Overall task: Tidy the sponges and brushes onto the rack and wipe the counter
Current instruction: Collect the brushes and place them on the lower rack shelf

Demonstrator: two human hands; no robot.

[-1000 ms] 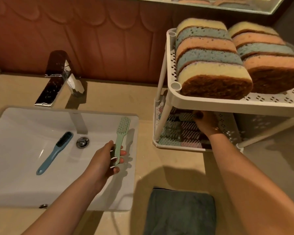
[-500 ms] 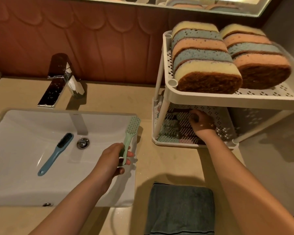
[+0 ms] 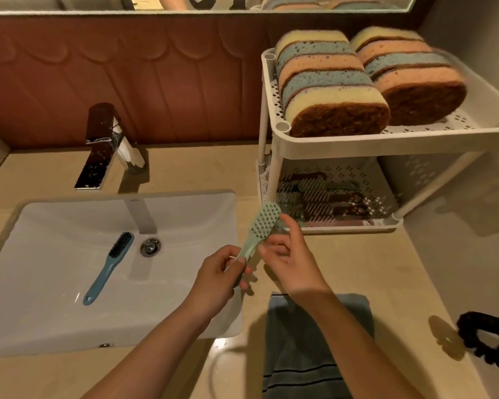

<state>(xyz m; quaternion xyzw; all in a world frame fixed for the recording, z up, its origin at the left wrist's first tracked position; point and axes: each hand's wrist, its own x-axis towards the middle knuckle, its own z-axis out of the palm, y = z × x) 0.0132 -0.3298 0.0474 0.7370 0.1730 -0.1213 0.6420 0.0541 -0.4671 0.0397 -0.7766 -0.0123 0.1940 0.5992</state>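
My left hand [image 3: 218, 273] grips the handle of a pale green brush [image 3: 261, 226] above the counter, just right of the sink. My right hand [image 3: 288, 256] is at the brush's head and neck, its fingers curled around it. A blue brush with black bristles [image 3: 110, 266] lies in the white sink [image 3: 41, 321]. The white two-tier rack [image 3: 357, 145] stands at the right: two rows of stacked sponges [image 3: 329, 84] fill its top shelf, and several brushes [image 3: 323, 197] lie on its lower shelf.
A chrome faucet [image 3: 104, 148] stands behind the sink. A folded grey-blue cloth [image 3: 306, 349] lies on the beige counter [image 3: 386, 269] under my right forearm. A black scrunchie [image 3: 490, 338] sits at the right edge. A red tiled wall and mirror rise behind.
My right hand left the rack's lower shelf and came to the green brush. My left hand carried that brush from over the sink toward the rack.
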